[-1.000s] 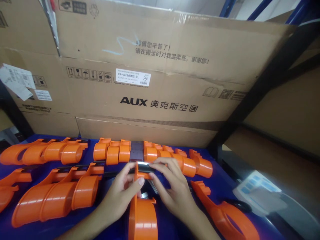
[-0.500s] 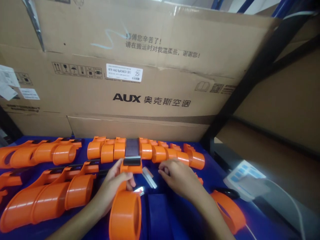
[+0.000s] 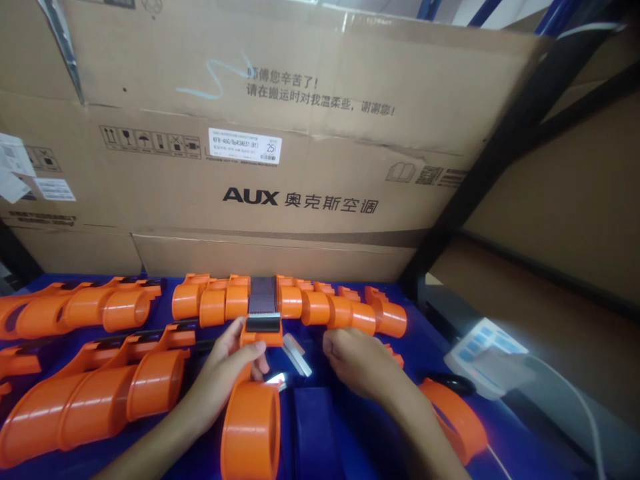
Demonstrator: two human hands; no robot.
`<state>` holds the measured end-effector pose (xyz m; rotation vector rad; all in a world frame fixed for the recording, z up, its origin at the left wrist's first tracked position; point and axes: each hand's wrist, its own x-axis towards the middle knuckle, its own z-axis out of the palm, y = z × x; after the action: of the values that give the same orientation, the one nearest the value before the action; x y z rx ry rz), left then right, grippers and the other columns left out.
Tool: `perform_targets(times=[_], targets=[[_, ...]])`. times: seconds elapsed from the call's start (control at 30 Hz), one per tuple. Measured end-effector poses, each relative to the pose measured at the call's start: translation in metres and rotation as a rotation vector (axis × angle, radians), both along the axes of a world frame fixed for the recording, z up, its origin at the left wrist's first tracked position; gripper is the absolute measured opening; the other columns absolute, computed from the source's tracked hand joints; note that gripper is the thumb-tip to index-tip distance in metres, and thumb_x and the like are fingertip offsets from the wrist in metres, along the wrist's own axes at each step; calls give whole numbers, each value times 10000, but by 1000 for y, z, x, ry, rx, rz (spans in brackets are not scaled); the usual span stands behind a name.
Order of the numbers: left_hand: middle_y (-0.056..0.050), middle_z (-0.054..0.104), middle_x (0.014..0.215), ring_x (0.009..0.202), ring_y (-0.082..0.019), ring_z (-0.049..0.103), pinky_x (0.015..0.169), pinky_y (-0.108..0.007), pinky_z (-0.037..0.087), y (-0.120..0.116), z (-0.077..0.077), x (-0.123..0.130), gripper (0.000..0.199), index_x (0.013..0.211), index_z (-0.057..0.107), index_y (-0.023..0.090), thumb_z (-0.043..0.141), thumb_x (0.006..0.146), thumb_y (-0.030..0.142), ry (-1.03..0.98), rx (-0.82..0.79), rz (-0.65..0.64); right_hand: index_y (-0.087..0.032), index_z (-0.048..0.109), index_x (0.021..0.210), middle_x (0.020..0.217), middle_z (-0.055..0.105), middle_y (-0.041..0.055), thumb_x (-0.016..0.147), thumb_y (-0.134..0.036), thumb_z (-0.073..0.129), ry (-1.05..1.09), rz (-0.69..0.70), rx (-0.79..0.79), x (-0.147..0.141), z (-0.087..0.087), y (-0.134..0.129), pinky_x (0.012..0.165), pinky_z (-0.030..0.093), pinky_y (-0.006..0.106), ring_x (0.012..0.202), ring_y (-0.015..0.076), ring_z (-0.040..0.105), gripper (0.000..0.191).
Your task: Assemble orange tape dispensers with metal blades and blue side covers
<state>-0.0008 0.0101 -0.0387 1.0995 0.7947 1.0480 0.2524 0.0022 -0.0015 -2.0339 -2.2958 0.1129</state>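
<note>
An orange tape dispenser (image 3: 250, 427) with a round hub at its near end is gripped in my left hand (image 3: 233, 363). Its far end carries a black strip and a toothed metal edge. My right hand (image 3: 361, 360) is closed, a short way right of the dispenser and apart from it. The curled fingers hide whatever may be in them. Between the hands, a thin metal strip (image 3: 297, 357) lies on the blue surface (image 3: 360, 440), and a small shiny piece (image 3: 277, 381) shows by my left fingertips.
More orange tape dispensers (image 3: 100, 400) stand in rows at left and along the back (image 3: 340, 312). One orange dispenser (image 3: 457, 420) lies at right, near a white device (image 3: 487, 357) with a cable. A large cardboard box (image 3: 300, 167) walls off the back; a dark post (image 3: 475, 173) slants at right.
My right hand has drawn slightly right, away from the dispenser, and its fingers are curled tighter. My left hand keeps its hold on the dispenser. The whole view has shifted a little.
</note>
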Motion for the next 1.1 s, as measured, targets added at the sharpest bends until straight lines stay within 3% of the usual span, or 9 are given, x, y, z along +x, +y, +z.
perform_targets(times=[0.13, 0.3, 0.37, 0.5, 0.67, 0.87, 1.1], targets=[[24, 670, 696, 557, -116, 606, 586, -240, 482, 1, -1, 0, 233, 1070, 568, 200, 673, 904, 326, 3, -3, -4, -209, 687, 795, 813, 704, 60, 828, -105, 591, 98, 40, 175, -8, 0, 3, 605, 329, 287, 742, 218, 630, 145], [16, 667, 723, 556, -120, 612, 557, -239, 489, -1, 4, 3, 320, 1137, 573, 184, 694, 881, 332, -2, 4, -9, -229, 728, 1053, 987, 734, 64, 868, -104, 540, 520, 178, 368, -24, 2, 4, 834, 473, 347, 946, 240, 662, 292], [16, 661, 716, 555, -122, 611, 550, -241, 492, -2, 6, 5, 323, 1129, 580, 176, 698, 875, 338, 2, 1, -7, -233, 738, 1009, 944, 722, 57, 878, -114, 533, 638, 222, 395, -29, 2, 4, 849, 484, 360, 937, 238, 659, 271], [18, 659, 701, 523, -113, 590, 551, -247, 491, -2, 5, 6, 297, 1118, 577, 175, 673, 898, 350, 21, 18, -6, -217, 644, 833, 782, 659, 20, 860, -152, 564, 854, 150, 316, -35, -2, 3, 678, 481, 314, 726, 200, 635, 107], [20, 649, 721, 546, -111, 594, 544, -230, 482, 0, -3, 4, 275, 1102, 568, 186, 662, 916, 365, 38, 51, -1, -230, 509, 849, 704, 616, -27, 914, -261, 577, 1246, 156, 136, -43, -12, 3, 614, 475, 265, 636, 159, 626, 99], [23, 630, 734, 562, -111, 587, 566, -236, 482, 0, -8, 4, 254, 1077, 566, 192, 644, 931, 384, 51, 75, 18, -236, 453, 851, 709, 621, -29, 905, -250, 617, 1223, 130, 153, -49, -21, 2, 559, 430, 224, 612, 138, 590, 173], [25, 614, 736, 573, -119, 575, 605, -257, 484, -3, -5, 6, 280, 1109, 557, 204, 630, 936, 412, 72, 77, 69, -231, 513, 883, 759, 611, -7, 955, -362, 628, 1188, 161, 300, -55, -20, 0, 663, 516, 269, 700, 162, 614, 189]])
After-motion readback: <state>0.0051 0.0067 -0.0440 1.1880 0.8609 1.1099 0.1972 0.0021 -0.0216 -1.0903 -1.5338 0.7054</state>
